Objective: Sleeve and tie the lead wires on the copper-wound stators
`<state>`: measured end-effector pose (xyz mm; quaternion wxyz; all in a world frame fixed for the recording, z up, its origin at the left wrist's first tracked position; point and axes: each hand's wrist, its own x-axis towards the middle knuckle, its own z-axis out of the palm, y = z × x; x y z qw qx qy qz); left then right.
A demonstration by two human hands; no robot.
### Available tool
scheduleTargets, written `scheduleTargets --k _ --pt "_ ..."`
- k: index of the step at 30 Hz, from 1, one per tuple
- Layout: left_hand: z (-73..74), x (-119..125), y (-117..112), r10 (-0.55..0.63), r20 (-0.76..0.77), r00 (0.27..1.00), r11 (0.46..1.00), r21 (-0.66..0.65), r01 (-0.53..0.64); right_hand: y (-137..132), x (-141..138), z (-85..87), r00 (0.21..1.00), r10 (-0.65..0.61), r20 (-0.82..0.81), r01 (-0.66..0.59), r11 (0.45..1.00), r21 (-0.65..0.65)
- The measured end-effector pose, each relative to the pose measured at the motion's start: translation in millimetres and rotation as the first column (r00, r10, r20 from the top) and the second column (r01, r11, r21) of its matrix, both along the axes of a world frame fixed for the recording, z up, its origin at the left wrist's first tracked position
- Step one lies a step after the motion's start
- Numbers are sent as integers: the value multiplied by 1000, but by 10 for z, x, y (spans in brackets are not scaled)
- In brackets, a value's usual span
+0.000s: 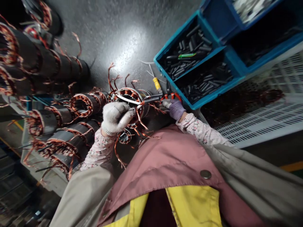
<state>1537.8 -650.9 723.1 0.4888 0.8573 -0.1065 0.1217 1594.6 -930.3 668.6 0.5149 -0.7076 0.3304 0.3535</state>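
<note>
Grey concrete floor (113, 41) fills the background, with blue crates (196, 60) of black sleeving (189, 47) at two o'clock and stacked stators (59, 126) at nine. At eleven o'clock, the left white-gloved hand (115, 118) clenches a white lead (126, 100) on a copper-wound stator (132, 94); the right purple-gloved hand (174, 108) grips red-handled pliers (171, 97), their nose at that lead.

A motor-winding workshop: copper-wound stators (60, 115) stacked beside blue bins (176, 34) of black tubing (203, 78).
</note>
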Motion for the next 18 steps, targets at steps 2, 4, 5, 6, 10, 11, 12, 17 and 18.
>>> scheduleTargets --k 2,4,5,6,10,11,12,17,18 --pt "-3 -6 3 8 -10 1000 1000 7 -8 11 -3 -38 1000 14 13 -13 1000 -4" --pt "-9 -12 4 15 -14 1000 1000 -2 -15 31 8 -54 999 21 24 -21 1000 -4" --pt "-13 -14 5 15 -13 1000 1000 -16 -15 42 22 -53 999 21 29 -21 1000 -4" --pt "-16 -16 6 10 -14 1000 999 -32 -10 52 43 -46 999 28 41 -28 1000 -12" --pt "-20 -17 11 -3 -38 999 999 -41 1 25 130 32 943 271 191 -250 960 -127" --pt "-20 -16 12 1 -46 999 1000 -31 -2 -2 137 58 901 363 236 -331 929 -167" --pt "-21 -14 11 4 -48 999 1000 -23 -5 -30 134 84 860 430 274 -385 900 -204" --pt "-18 9 -3 -12 37 999 1000 -18 13 -31 94 120 857 459 235 -399 879 -261" --pt "-14 15 -7 -18 60 998 1000 -13 19 4 104 109 854 473 217 -411 869 -276"
